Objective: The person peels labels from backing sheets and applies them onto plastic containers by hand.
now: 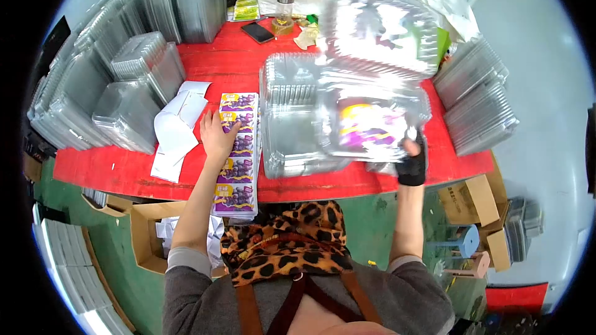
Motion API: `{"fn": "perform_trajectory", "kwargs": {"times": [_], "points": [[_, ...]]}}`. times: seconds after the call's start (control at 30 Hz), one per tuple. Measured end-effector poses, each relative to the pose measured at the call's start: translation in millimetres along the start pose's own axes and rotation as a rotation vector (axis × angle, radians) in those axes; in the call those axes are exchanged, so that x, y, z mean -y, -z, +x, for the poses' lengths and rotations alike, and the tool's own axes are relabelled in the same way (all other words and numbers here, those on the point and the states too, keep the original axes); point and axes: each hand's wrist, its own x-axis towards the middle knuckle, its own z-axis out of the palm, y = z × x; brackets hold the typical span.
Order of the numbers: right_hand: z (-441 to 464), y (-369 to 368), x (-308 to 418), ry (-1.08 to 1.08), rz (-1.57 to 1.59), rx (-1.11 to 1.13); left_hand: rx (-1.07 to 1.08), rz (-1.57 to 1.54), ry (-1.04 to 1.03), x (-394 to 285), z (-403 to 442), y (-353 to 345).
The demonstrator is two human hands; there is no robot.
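Observation:
My left hand [218, 139] lies with fingers spread on the left edge of a stack of label sheets [238, 170], printed with purple grapes and yellow patches. In a black fingerless glove, my right hand [412, 160] grips the lower right corner of a clear plastic container [332, 139]. A purple and yellow label [371, 125] shows on that container, smeared by motion and glare. Beneath and left of it are stacked clear containers [288, 136]. Behind it rises another pile of clear containers [382, 31], bright with reflections.
Rows of nested clear containers [81, 96] line the table's left side; more stacks [478, 111] stand at the right edge. White paper strips [177, 127] lie left of the labels. A phone [257, 33] and glass jar [284, 12] sit at the back of the red table [217, 56].

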Motion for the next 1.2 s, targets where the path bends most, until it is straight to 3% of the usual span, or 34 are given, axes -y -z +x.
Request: {"fn": "perform_trajectory", "kwargs": {"times": [0.1,0.13,0.2,0.37,0.4,0.47,0.5,0.6,0.63,0.73,0.87,1.07,1.2], "points": [[-4.2,30.2,55.9,-0.073,0.014,-0.053,-0.047,-0.09,0.026,-6.6,0.6,9.2],[-1.9,82.4,61.3,-0.215,0.017,-0.165,-0.063,-0.125,0.029,-10.0,2.3,12.2],[-4.9,162.4,65.4,-0.299,-0.085,-0.322,-0.088,-0.195,0.038,-16.4,1.6,18.1],[-3.7,179.2,50.9,-0.345,-0.163,-0.388,-0.219,-0.335,0.019,-17.1,11.5,29.8],[-4.4,178.9,47.9,-0.357,-0.145,-0.385,-0.163,-0.371,0.054,-17.4,12.7,34.2],[-5.1,189.2,49.4,-0.369,-0.607,-0.584,-0.049,-0.429,0.132,-19.4,16.9,45.2],[-4.5,191.4,46.6,-0.367,-0.841,-0.672,-0.114,-0.395,0.06,-20.5,17.1,47.8],[-20.0,112.7,48.7,0.023,-1.897,-0.695,0.062,-0.24,0.057,-14.8,24.3,55.1],[-21.5,104.4,44.6,0.153,-1.897,-0.721,0.155,-0.138,0.055,-16.1,26.4,59.6],[-21.1,80.8,39.1,0.386,-1.768,-0.511,0.072,0.162,-0.055,-15.9,23.0,58.2],[-13.6,54.6,8.9,0.439,-1.581,-0.403,-0.079,0.38,-0.156,-17.6,19.2,62.0],[-23.2,-43.6,-16.7,0.545,-1.329,-0.121,-0.062,-0.013,-0.064,-41.8,15.3,103.1],[-39.4,-110.4,-22.7,0.403,-1.169,0.137,0.021,-0.144,-0.077,-20.6,28.8,94.3]]}}
